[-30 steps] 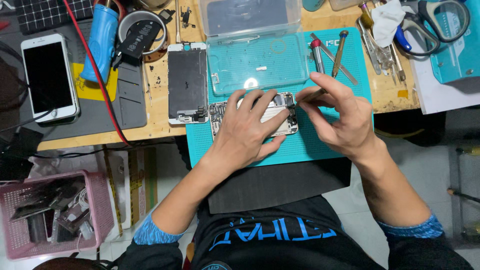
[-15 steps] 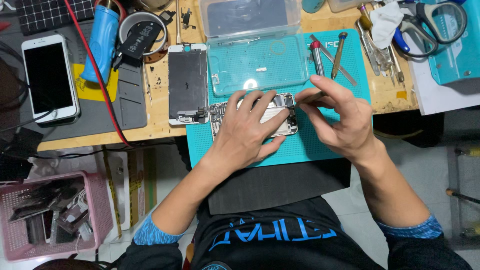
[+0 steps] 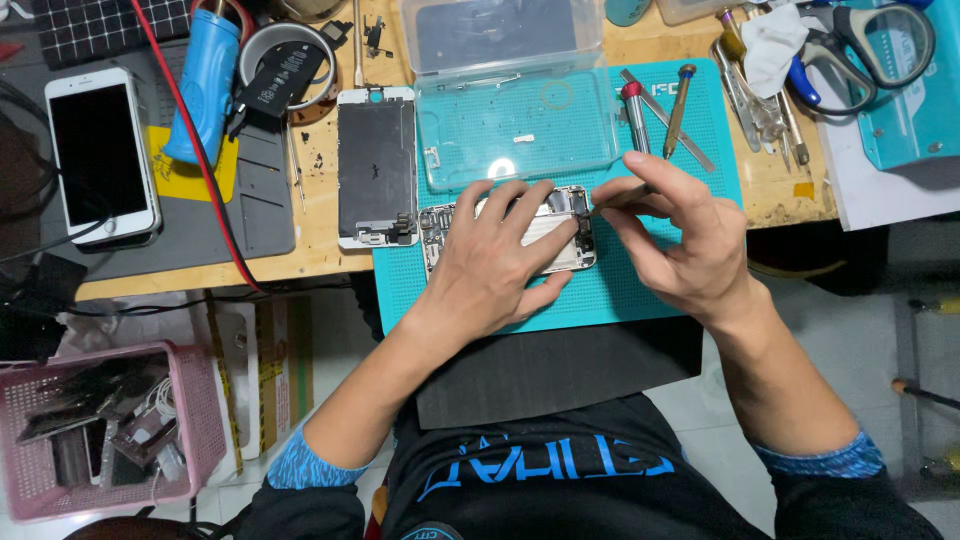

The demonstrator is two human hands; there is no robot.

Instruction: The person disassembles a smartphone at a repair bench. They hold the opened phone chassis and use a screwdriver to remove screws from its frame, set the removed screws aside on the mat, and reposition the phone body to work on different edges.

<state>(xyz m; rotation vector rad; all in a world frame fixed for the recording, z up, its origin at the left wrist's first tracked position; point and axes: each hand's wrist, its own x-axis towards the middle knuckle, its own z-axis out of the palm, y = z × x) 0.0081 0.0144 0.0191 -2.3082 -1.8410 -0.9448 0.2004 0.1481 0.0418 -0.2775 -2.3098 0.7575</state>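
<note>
Both hands [image 3: 500, 262] on opened phone [image 3: 560, 228]
</note>
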